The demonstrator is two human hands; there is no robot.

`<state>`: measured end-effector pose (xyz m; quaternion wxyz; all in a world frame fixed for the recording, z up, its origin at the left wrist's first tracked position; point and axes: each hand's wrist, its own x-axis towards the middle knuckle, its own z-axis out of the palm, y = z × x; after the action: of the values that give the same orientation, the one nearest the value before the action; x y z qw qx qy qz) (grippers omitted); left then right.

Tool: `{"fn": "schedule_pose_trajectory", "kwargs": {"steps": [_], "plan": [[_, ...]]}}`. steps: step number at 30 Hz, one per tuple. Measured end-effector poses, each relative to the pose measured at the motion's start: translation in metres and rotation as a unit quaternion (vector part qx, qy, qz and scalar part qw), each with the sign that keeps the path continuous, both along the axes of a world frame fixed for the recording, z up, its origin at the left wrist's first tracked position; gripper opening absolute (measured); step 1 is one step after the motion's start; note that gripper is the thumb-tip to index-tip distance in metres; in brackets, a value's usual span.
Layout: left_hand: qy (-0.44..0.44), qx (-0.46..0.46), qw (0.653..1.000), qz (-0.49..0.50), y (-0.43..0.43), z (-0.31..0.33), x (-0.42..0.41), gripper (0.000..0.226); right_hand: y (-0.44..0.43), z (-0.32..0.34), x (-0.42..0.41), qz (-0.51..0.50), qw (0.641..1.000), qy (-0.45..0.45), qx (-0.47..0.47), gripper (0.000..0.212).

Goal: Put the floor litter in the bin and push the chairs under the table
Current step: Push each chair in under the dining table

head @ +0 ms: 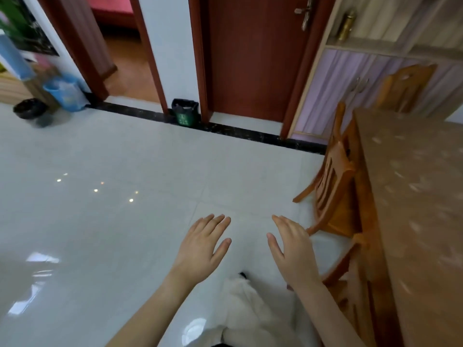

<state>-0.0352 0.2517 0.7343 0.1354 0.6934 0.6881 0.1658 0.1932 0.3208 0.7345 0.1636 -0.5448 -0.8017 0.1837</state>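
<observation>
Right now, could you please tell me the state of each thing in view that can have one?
left hand, open, holding nothing.
right hand, open, holding nothing.
middle chair, pushed in against the table.
near chair, pushed in.
far chair, upright at the table's end.
green bin, upright, black liner fitted.
brown door, shut.
left doorway, open.
cabinet doors, shut.
</observation>
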Motion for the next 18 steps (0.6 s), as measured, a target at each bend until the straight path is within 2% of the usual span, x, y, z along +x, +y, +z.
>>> {"fn": "schedule_pose_trajectory", "kwargs": {"steps": [9, 18], "plan": [[0.000, 0.034, 0.999, -0.009, 0.223, 0.048, -0.029, 0.053, 0.209, 0.032, -0.024, -0.024, 0.999, -0.018, 0.015, 0.052], [0.005, -0.010, 0.998, -0.068, 0.398, 0.004, -0.047, 0.055, 0.362, -0.002, -0.045, -0.066, 0.996, -0.046, -0.026, 0.050]]}}
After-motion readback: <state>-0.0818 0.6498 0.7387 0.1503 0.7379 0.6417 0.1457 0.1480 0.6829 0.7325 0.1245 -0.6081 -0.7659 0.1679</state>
